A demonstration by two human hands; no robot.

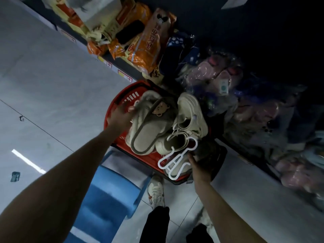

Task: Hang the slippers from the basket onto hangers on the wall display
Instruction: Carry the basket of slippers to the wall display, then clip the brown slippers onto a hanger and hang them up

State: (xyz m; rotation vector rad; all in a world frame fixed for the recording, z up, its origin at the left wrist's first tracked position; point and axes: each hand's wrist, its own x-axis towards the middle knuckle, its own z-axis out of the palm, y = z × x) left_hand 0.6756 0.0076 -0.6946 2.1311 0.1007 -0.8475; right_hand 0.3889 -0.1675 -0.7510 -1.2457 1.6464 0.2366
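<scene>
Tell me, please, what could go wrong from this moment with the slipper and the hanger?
1. The left hand grips the beige bear slipper only at its edge, above the red basket, so it may slip and drop.
2. The white hanger in the right hand lies close to the cream shoes; it could catch on them when lifted.

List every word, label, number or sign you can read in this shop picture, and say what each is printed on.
No text can be read for certain.
Orange package: big red characters, sideways and blurred, unreadable.
Shelf-edge labels: red and yellow, too blurred.
White tag on the wrapped pink slippers: too small.
Bear badge on the grey slipper: no lettering visible.
White hanger: plain.
</scene>
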